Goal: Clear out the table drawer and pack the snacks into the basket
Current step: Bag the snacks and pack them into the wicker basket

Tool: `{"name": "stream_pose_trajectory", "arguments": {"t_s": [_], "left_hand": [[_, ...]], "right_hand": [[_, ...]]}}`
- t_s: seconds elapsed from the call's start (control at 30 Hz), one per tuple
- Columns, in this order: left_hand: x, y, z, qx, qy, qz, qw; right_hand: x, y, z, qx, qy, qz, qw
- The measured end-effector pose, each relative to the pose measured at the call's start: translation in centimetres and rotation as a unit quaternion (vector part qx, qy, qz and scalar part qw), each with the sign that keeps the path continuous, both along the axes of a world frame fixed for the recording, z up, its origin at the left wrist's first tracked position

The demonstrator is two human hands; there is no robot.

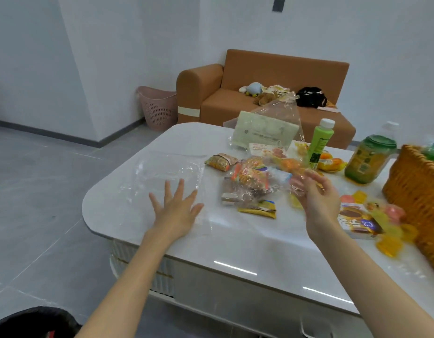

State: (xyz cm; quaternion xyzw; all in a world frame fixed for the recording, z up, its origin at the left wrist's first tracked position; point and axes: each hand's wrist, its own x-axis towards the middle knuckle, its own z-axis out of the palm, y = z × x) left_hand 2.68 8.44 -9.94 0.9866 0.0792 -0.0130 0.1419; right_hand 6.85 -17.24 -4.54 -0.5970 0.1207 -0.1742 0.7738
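My left hand [177, 208] lies flat with fingers spread on an empty clear plastic bag [162, 174] on the white table [247, 240]. My right hand [316, 193] is blurred, its fingers against the film of a clear bag of snacks [252, 181]; whether it grips the film I cannot tell. The wicker basket [416, 191] stands at the right edge, partly cut off. Around it lie a biscuit box [357, 220], yellow and pink jelly cups [391, 240], a yellow packet [258, 211] and a small round packet [221, 162]. The table's drawer front [223, 286] looks closed.
A green bottle [319, 145], a large jar with a green lid [368, 159], oranges [330, 163] and a clear bag holding a pale box [264, 130] stand at the back of the table. Beyond are a brown sofa [260, 76] and a pink bin [158, 108].
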Motion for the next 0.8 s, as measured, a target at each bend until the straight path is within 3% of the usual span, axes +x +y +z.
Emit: {"name": "stream_pose_trajectory", "arguments": {"t_s": [0.07,0.1,0.17,0.23,0.33,0.4,0.43,0.47,0.5,0.57,0.6,0.67,0.73,0.8], "left_hand": [[-0.5,-1.7,1.6,-0.174,-0.094,0.008,0.98],[-0.9,-2.6,2.7,-0.291,-0.117,0.02,0.949],[-1.9,-3.9,5.0,-0.518,-0.099,0.048,0.848],[-2.7,-4.3,6.3,-0.69,-0.045,0.058,0.72],[-3.5,-3.7,6.6,-0.834,0.005,0.066,0.548],[-3.7,-3.1,6.5,-0.876,0.036,0.079,0.475],[-3.9,-2.8,6.5,-0.883,0.05,0.087,0.459],[-4.1,-2.6,6.2,-0.877,0.061,0.098,0.467],[-4.2,-2.6,6.0,-0.854,0.063,0.111,0.504],[-4.4,-3.1,5.1,-0.776,0.053,0.144,0.612],[-4.5,-3.5,4.4,-0.742,0.053,0.151,0.651],[-4.7,-4.5,3.7,-0.71,0.075,0.142,0.686],[-4.9,-5.4,3.7,-0.699,0.094,0.109,0.7],[-4.8,-6.2,3.9,-0.683,0.079,0.069,0.722]], "right_hand": [[-1.1,-0.7,1.0,-0.08,-0.074,0.006,0.994],[-1.7,-1.0,1.5,-0.134,-0.118,0.005,0.984],[-3.1,-1.5,2.2,-0.251,-0.214,0.011,0.944],[-4.8,-2.1,2.4,-0.363,-0.301,0.024,0.881],[-7.0,-3.1,1.7,-0.498,-0.354,0.072,0.788],[-7.8,-4.0,0.8,-0.539,-0.336,0.099,0.766],[-8.0,-4.7,0.5,-0.55,-0.321,0.113,0.763],[-8.2,-5.3,0.2,-0.557,-0.301,0.132,0.762],[-8.4,-5.9,-0.1,-0.562,-0.279,0.157,0.763],[-8.8,-6.7,-0.6,-0.548,-0.22,0.211,0.779],[-8.9,-6.8,-0.8,-0.514,-0.183,0.232,0.805],[-8.6,-6.9,-1.1,-0.363,-0.099,0.235,0.896],[-8.2,-7.2,-1.1,-0.125,0.004,0.201,0.972],[-7.7,-8.0,-0.9,0.095,0.081,0.178,0.976]]}}
